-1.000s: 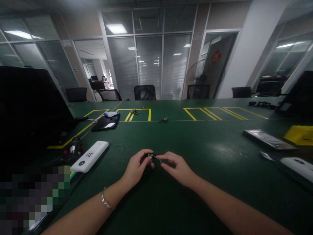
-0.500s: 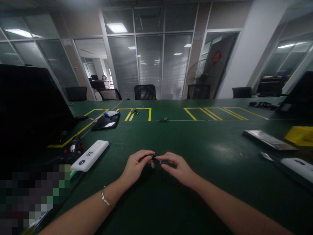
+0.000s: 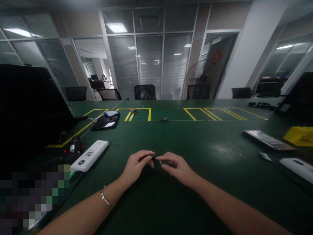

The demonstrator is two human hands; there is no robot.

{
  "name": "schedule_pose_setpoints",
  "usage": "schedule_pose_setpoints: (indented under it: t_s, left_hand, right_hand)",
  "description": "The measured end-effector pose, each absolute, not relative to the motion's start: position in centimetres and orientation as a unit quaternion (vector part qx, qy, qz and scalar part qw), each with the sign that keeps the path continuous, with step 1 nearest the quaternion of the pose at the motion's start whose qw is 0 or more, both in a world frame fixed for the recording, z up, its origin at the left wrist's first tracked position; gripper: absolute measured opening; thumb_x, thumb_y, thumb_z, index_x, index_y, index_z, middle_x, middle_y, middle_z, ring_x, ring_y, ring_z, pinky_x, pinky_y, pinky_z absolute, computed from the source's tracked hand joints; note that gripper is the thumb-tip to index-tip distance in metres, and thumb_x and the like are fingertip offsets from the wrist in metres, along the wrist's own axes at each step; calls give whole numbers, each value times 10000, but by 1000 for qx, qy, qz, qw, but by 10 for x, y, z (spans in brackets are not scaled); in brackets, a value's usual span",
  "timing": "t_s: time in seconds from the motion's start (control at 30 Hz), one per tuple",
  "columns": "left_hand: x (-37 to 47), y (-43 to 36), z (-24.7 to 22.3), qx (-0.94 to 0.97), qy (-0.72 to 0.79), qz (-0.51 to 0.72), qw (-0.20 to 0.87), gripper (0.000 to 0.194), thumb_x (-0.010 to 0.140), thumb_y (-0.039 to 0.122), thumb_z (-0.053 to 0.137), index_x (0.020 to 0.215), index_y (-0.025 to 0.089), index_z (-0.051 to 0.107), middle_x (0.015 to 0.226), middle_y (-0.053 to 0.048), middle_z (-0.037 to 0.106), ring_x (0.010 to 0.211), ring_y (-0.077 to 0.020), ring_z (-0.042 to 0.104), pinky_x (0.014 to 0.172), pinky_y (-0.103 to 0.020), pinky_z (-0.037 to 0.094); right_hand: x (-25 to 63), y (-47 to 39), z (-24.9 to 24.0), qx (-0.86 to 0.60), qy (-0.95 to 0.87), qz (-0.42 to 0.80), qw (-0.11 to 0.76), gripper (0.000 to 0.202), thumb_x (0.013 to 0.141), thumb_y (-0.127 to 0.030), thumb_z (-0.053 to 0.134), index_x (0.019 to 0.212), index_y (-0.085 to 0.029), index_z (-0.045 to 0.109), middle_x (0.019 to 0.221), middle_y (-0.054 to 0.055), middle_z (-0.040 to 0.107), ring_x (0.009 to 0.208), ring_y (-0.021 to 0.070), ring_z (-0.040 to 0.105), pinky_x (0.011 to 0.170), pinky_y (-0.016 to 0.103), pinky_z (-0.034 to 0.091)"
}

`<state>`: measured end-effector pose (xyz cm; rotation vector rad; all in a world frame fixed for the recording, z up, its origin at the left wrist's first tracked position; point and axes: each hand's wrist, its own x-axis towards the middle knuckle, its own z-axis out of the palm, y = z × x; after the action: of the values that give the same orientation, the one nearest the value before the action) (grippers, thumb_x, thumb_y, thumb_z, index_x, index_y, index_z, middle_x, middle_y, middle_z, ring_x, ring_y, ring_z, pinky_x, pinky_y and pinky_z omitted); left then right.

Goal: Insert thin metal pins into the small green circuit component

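My left hand (image 3: 137, 164) pinches a small dark object (image 3: 152, 157) with a hint of green between thumb and fingers. Its kind is too small to make out. A thin dark piece (image 3: 157, 160) stretches from that object toward my right hand (image 3: 178, 167). The right index finger and thumb are closed around the far end of this piece, though the contact is partly hidden. Both hands are close together above the green table (image 3: 195, 143). Below the left fingertips, a fingertip or small pale part shows indistinctly.
To the left lie a white power bank (image 3: 91, 156) marked 22, a black flat case (image 3: 106, 121) and a dark monitor (image 3: 31, 107). Small metal parts (image 3: 134, 111) and a dark piece (image 3: 164, 119) sit farther back. On the right are a metallic box (image 3: 267, 140) and a yellow object (image 3: 299, 136).
Both hands stay in almost the same place and grip. The thin piece between them has turned slightly and looks darker and wider now.
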<state>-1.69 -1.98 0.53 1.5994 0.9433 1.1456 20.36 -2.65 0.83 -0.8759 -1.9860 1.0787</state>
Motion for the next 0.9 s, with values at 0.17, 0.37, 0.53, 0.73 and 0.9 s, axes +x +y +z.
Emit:
schedule_pose_setpoints:
  t_s: [0.17,0.37,0.53,0.73,0.9]
  left_hand:
    - [-18,-18,5,633,377,456,498,201,851,231,602,1008,167,711,913,-64,691,740,-189,673,761,-340,535]
    - [-16,-21,6,657,380,460,461,204,868,235,577,1019,183,704,918,-61,683,749,-192,671,759,-342,531]
    - [-14,-25,7,683,411,469,379,201,872,228,573,1018,221,712,956,-51,679,795,-193,664,792,-331,518]
    - [-15,-20,8,646,394,463,462,192,844,222,603,994,188,719,952,-56,684,758,-191,676,765,-337,537]
    - [-15,-18,6,611,380,467,514,201,840,228,620,1006,160,711,906,-58,697,717,-178,672,752,-326,533]
  right_hand:
    - [204,-26,7,-332,-765,424,354,276,897,-290,580,1167,-262,629,1028,48,596,904,187,588,778,343,493]
    - [203,-27,9,-343,-763,425,345,270,905,-286,568,1170,-269,619,1036,43,586,859,175,587,743,333,498]
    - [202,-26,7,-355,-769,400,350,272,901,-272,574,1169,-261,621,1020,44,591,910,188,581,807,363,486]
    - [203,-26,7,-349,-765,408,356,270,895,-251,579,1161,-260,624,1031,43,595,933,191,585,818,356,484]
    - [201,-27,8,-354,-766,392,366,264,884,-250,589,1142,-258,645,995,45,603,924,202,582,817,361,468]
